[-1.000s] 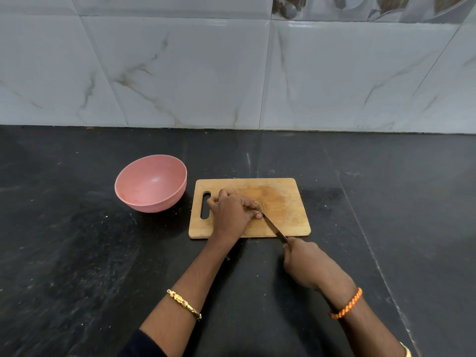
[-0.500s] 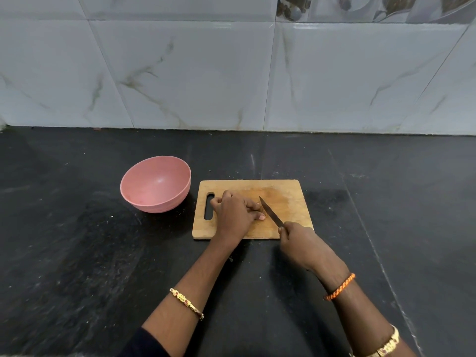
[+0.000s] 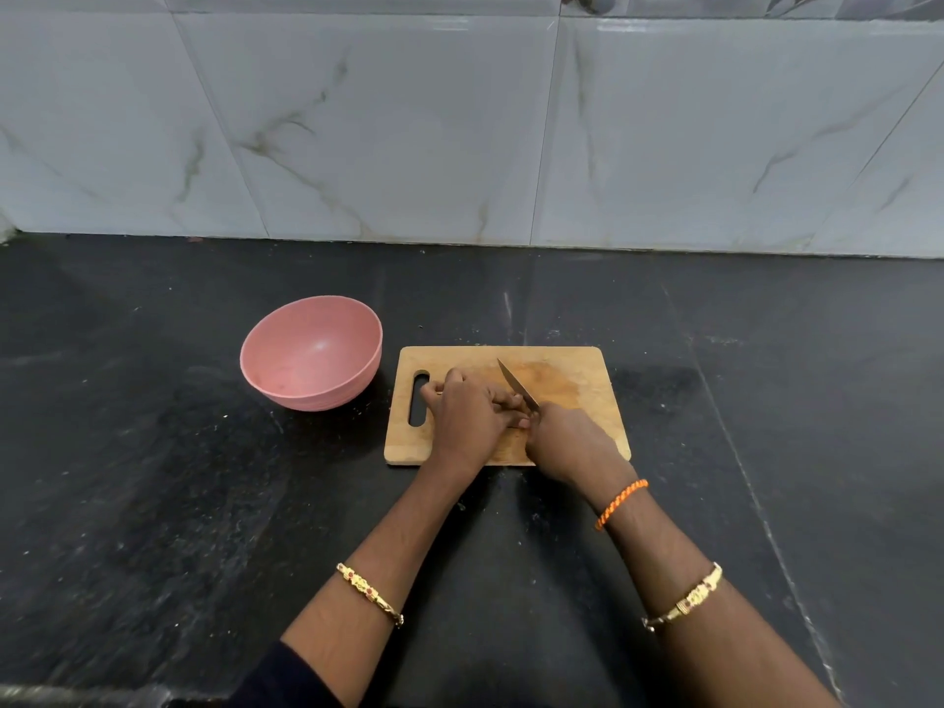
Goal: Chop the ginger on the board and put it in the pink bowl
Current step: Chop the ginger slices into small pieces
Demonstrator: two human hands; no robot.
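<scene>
- Nearest, two forearms reach over the dark table [image 3: 153, 503].
- The right hand [image 3: 572, 442] has its grip curled round a knife [image 3: 517, 384], blade angled away and to the left over the wooden board [image 3: 587, 370].
- The left hand [image 3: 467, 416] lies on the board with fingers curled down; the ginger is hidden beneath, so I cannot tell its grip.
- Left of the board, close but apart, sits the pink bowl [image 3: 311, 350].
- Farthest stands a tiled wall [image 3: 459, 120].

A black speckled stone worktop [image 3: 153, 503] runs wall to wall. Behind its far edge rise glossy white marble-look wall tiles [image 3: 408, 120] with grey veining.
</scene>
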